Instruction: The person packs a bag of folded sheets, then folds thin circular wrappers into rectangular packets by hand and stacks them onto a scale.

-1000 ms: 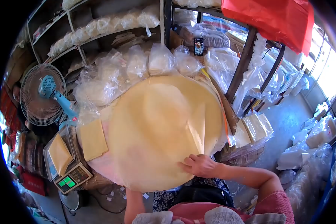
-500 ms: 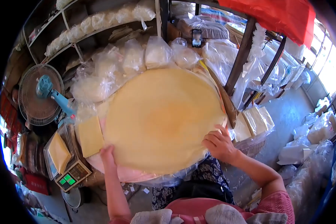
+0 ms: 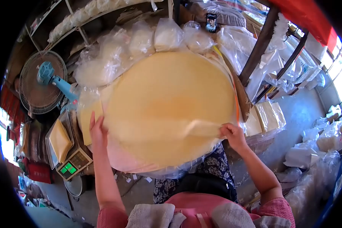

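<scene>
Large, round, thin yellowish sheets (image 3: 171, 91) lie stacked on a pink-covered surface (image 3: 125, 155). A pale, blurred fold crosses the near part of the top sheet. My right hand (image 3: 235, 136) pinches the sheet's right edge, where the fold ends. At the left edge is my left hand (image 3: 98, 131), its fingers stretched upward and apart, with the thumb side by the sheet. Beside that hand lies a folded yellow sheet (image 3: 85, 121), partly covered by clear plastic.
A scale (image 3: 75, 164) bearing a folded yellow packet (image 3: 60, 140) stands at left, below a fan (image 3: 43, 81). Bagged stacks (image 3: 169, 36) line the far side, near a phone (image 3: 211, 22). A dark post (image 3: 260, 45) rises at right, with wrapped packs (image 3: 268, 116) below it.
The creased sheet first held up by my right hand now lies mostly flat. My left hand has come out from beneath it to the left edge; my right hand has moved right and forward. The view has shifted.
</scene>
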Available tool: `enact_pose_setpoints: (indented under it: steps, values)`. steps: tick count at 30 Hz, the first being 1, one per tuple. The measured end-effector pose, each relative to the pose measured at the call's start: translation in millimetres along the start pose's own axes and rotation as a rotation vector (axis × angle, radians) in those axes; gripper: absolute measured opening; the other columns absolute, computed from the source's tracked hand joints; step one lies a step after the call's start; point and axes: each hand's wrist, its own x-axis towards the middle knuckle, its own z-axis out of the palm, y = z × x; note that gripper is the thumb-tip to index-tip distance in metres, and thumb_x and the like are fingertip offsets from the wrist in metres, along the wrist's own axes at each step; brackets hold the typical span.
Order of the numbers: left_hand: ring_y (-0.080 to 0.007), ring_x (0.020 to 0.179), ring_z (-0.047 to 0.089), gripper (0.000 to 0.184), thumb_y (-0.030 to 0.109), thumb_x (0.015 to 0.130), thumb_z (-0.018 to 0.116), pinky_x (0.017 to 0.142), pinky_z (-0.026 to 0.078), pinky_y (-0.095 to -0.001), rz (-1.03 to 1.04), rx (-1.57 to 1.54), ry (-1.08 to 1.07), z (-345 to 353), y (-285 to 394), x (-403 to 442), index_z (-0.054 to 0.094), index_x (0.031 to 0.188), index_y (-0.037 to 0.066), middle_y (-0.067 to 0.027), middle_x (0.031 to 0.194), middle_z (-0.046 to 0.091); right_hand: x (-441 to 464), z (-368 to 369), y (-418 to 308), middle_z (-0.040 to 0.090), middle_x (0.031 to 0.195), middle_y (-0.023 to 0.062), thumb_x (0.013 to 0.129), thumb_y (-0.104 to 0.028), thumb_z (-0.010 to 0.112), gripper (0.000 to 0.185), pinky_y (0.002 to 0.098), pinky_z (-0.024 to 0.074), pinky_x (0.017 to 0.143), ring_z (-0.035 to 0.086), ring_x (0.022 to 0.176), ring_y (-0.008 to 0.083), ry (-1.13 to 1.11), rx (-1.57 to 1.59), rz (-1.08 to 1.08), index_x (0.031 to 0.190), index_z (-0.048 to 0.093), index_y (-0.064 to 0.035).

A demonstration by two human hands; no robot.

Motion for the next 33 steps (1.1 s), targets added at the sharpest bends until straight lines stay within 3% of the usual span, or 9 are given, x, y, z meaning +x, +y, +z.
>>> enact_pose_setpoints:
  steps: [1,5,7,13,17,21,24,28,33]
  values:
    - [-0.0178,0.101,0.058,0.073,0.006,0.086,0.06,0.088,0.047,-0.0301,0.044,-0.115,-0.071,23,0,-3,0.024,0.148,0.013,-0.0095,0.12,0.058,6,0,9,0.062,0.069,0.0035,0.09,-0.011,0.06,0.014,0.026,0.045,0.058,0.057,0.062,0.0093,0.02,-0.009,0.036,0.095,0.063,0.0016]
    - [-0.033,0.139,0.025,0.073,0.038,0.091,0.055,0.113,0.017,-0.0497,0.438,1.185,-0.351,57,-82,3,0.017,0.15,0.018,-0.0151,0.149,0.031,12,8,32,0.059,0.066,0.0022,0.088,-0.013,0.061,0.016,0.0237,0.0423,0.056,0.053,0.06,0.0065,0.049,0.123,0.157,0.097,0.062,0.0003]
    - [-0.0339,0.144,0.007,0.073,0.054,0.089,0.047,0.114,0.001,-0.0544,0.225,1.69,-0.451,91,-77,-28,0.021,0.149,0.021,-0.0107,0.155,0.019,10,12,48,0.059,0.066,0.0021,0.087,-0.013,0.062,0.017,0.0237,0.0421,0.055,0.053,0.06,0.0063,0.052,0.143,0.164,0.099,0.062,-0.0004]
    - [-0.0348,0.143,0.011,0.066,0.051,0.09,0.047,0.112,0.003,-0.0587,0.325,1.789,-0.577,105,-84,-13,0.031,0.146,0.02,-0.0085,0.154,0.023,-9,12,4,0.063,0.074,0.0032,0.086,-0.008,0.061,0.027,0.0254,0.0444,0.052,0.057,0.061,0.009,-0.146,-0.04,0.21,0.112,0.058,-0.0017]
    - [-0.0366,0.14,0.019,0.063,0.04,0.087,0.055,0.111,0.011,-0.0608,0.605,1.723,-0.384,106,-96,27,0.036,0.142,0.014,-0.0096,0.15,0.03,-40,100,15,0.063,0.079,0.0061,0.088,-0.005,0.057,0.036,0.0289,0.0517,0.057,0.062,0.064,0.0144,-0.34,0.622,0.267,0.124,0.052,-0.0039]
    - [-0.0379,0.14,0.019,0.06,0.037,0.088,0.054,0.109,0.013,-0.0638,0.537,1.655,-0.406,146,-97,-23,0.038,0.141,0.013,-0.0095,0.149,0.031,-39,119,-36,0.067,0.079,0.0088,0.089,-0.014,0.06,0.032,0.0314,0.053,0.064,0.065,0.066,0.0182,-0.514,0.221,0.076,0.119,0.057,-0.0033]
    - [-0.0418,0.14,0.016,0.064,0.048,0.09,0.047,0.11,0.005,-0.0639,0.499,1.684,-0.513,151,-96,-96,0.033,0.144,0.016,-0.0101,0.151,0.028,6,88,-14,0.069,0.081,0.0087,0.086,-0.028,0.065,0.032,0.0332,0.0526,0.066,0.067,0.073,0.0203,-0.292,0.053,-0.074,0.112,0.062,-0.0087]
    - [-0.0461,0.139,0.013,0.068,0.058,0.09,0.042,0.108,0.001,-0.0661,0.634,1.677,-0.51,127,-119,-122,0.035,0.144,0.018,-0.0113,0.151,0.028,73,32,1,0.066,0.083,0.0117,0.08,-0.033,0.068,0.034,0.0412,0.0504,0.072,0.065,0.082,0.0304,0.338,-0.431,-0.121,0.1,0.059,-0.0066]
    - [-0.0456,0.139,0.013,0.067,0.058,0.089,0.043,0.107,-0.001,-0.066,0.647,1.659,-0.483,127,-121,-123,0.036,0.144,0.02,-0.0113,0.151,0.027,103,24,7,0.066,0.089,0.0115,0.073,-0.04,0.074,0.046,0.0393,0.0497,0.074,0.064,0.086,0.029,0.17,-0.512,0.163,0.1,0.06,-0.0061]
